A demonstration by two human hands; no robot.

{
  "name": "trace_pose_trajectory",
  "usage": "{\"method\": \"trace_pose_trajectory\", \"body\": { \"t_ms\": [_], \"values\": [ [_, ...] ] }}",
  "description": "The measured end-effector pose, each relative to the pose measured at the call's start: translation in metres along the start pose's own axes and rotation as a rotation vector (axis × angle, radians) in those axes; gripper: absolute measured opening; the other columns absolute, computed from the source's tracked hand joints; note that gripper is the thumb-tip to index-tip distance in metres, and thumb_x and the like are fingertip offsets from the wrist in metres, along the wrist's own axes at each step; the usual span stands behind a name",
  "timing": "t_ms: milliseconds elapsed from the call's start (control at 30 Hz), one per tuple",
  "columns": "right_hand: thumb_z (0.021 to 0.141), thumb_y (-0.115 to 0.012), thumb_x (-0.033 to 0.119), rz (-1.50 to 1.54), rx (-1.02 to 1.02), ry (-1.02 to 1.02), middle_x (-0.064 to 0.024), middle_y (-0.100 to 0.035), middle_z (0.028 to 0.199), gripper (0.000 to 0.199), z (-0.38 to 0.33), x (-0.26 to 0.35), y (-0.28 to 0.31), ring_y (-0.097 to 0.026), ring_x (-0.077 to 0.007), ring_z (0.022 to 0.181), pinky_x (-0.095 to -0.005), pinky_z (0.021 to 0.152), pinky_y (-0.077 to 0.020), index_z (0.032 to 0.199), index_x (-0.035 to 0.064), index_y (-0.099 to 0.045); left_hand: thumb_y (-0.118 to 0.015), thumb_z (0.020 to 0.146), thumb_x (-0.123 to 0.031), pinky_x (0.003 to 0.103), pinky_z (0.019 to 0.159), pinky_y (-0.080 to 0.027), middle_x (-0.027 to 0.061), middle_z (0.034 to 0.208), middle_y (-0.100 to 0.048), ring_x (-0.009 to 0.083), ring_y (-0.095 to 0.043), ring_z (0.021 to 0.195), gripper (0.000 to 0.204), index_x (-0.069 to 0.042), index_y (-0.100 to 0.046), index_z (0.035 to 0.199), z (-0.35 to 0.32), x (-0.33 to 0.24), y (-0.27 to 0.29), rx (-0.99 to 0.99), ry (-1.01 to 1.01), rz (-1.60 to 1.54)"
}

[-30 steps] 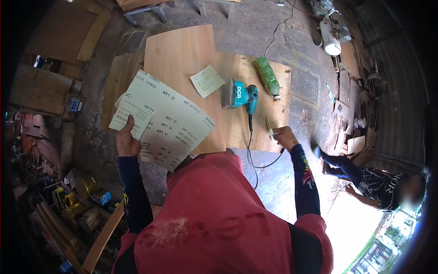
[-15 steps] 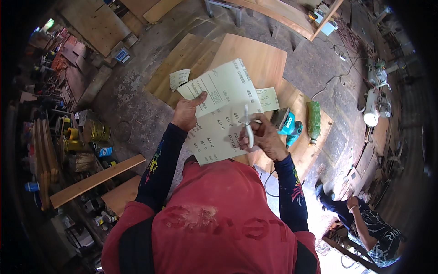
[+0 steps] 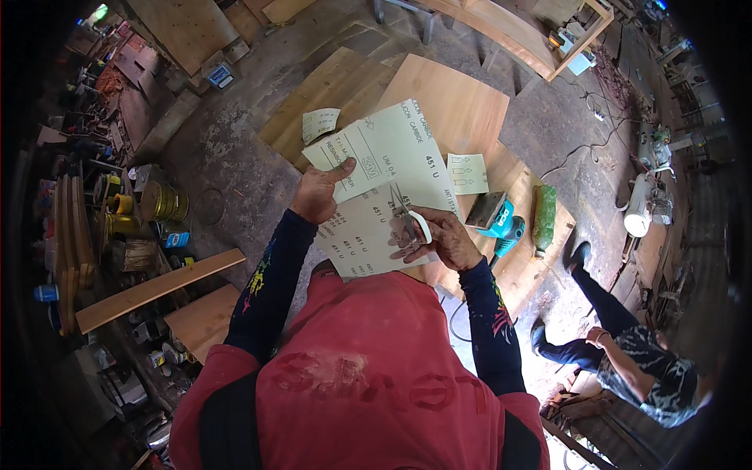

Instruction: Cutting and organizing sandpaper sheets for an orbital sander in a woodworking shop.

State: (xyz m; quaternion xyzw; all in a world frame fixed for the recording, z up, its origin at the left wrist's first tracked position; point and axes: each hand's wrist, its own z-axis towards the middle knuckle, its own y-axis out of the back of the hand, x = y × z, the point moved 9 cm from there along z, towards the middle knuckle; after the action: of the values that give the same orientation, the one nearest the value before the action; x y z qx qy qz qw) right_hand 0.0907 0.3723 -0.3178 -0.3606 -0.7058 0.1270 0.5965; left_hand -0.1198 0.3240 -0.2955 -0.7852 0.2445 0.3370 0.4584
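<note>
My left hand (image 3: 317, 194) grips a large pale sandpaper sheet (image 3: 359, 244) by its left side, printed back facing up. Its thumb presses a smaller rectangular sandpaper piece (image 3: 368, 160) flat against that sheet. In my right hand (image 3: 450, 239) are scissors with white handles (image 3: 421, 225). Their slim blades point up and left over the sheet, close to the smaller piece's lower right corner. I cannot tell whether they touch the paper. Two more cut sandpaper pieces lie on the boards beyond, one at the left (image 3: 319, 124) and one at the right (image 3: 468, 174).
Wooden boards (image 3: 446, 90) lie in front of me. On their right side rest a teal power sander (image 3: 501, 227) and a green plastic bottle (image 3: 544, 219). A plank (image 3: 160, 290) and cans (image 3: 164, 202) are at the left. Another person (image 3: 638, 368) is at the lower right.
The scissors have swung from upright to leaning left, their blades now over the sheet near the smaller piece. The other person's legs have moved apart in a stride.
</note>
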Motion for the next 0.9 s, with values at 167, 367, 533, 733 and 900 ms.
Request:
{"method": "trace_pose_trajectory", "body": {
  "t_ms": [167,367,533,733,900],
  "values": [
    [0.101,-0.058,0.030,-0.029,-0.028,0.057,-0.0158,-0.063,0.106,0.055,0.006,0.006,-0.006,-0.070,-0.0313,0.097,-0.0430,0.075,-0.0648,0.143,-0.0034,-0.045,-0.062,0.098,-0.016,0.038,0.090,-0.057,0.0113,0.120,-0.066,0.0228,-0.066,0.109,0.038,-0.001,-0.053,0.133,-0.004,-0.001,-0.007,0.054,-0.036,0.050],
    [0.103,-0.053,0.023,-0.014,-0.132,0.110,-0.0176,-0.065,0.109,0.046,0.007,-0.003,-0.007,-0.071,-0.0345,0.094,-0.0398,0.075,-0.0645,0.141,-0.0035,-0.047,-0.062,0.098,-0.017,0.039,0.091,-0.056,0.0108,0.123,-0.065,0.0227,-0.065,0.111,0.040,-0.001,-0.053,0.133,-0.002,0.007,-0.002,0.078,0.020,0.063],
    [0.104,-0.052,0.016,-0.066,-0.225,0.159,-0.0197,-0.065,0.114,0.042,0.013,-0.014,-0.006,-0.071,-0.0337,0.093,-0.0386,0.076,-0.0645,0.139,-0.0066,-0.048,-0.062,0.098,-0.015,0.038,0.091,-0.055,0.0113,0.122,-0.065,0.0227,-0.065,0.111,0.038,-0.001,-0.053,0.133,-0.001,0.008,-0.002,0.059,0.039,0.039],
    [0.102,-0.055,0.012,0.012,-0.238,0.208,-0.0184,-0.066,0.111,0.040,0.018,-0.009,-0.002,-0.070,-0.0266,0.091,-0.0378,0.077,-0.0645,0.136,-0.0073,-0.050,-0.064,0.097,-0.011,0.032,0.085,-0.057,0.0116,0.116,-0.069,0.0183,-0.068,0.102,0.031,0.002,-0.060,0.125,0.000,0.009,0.002,0.010,-0.001,0.109],
    [0.101,-0.055,0.009,-0.063,-0.254,0.238,-0.0167,-0.067,0.104,0.038,0.021,-0.012,0.005,-0.070,-0.0244,0.092,-0.0394,0.078,-0.0645,0.135,-0.0078,-0.051,-0.065,0.096,-0.012,0.030,0.082,-0.056,0.0115,0.115,-0.069,0.0151,-0.067,0.099,0.029,0.002,-0.062,0.122,-0.010,0.002,-0.003,-0.020,-0.064,0.190]
  ]
}}
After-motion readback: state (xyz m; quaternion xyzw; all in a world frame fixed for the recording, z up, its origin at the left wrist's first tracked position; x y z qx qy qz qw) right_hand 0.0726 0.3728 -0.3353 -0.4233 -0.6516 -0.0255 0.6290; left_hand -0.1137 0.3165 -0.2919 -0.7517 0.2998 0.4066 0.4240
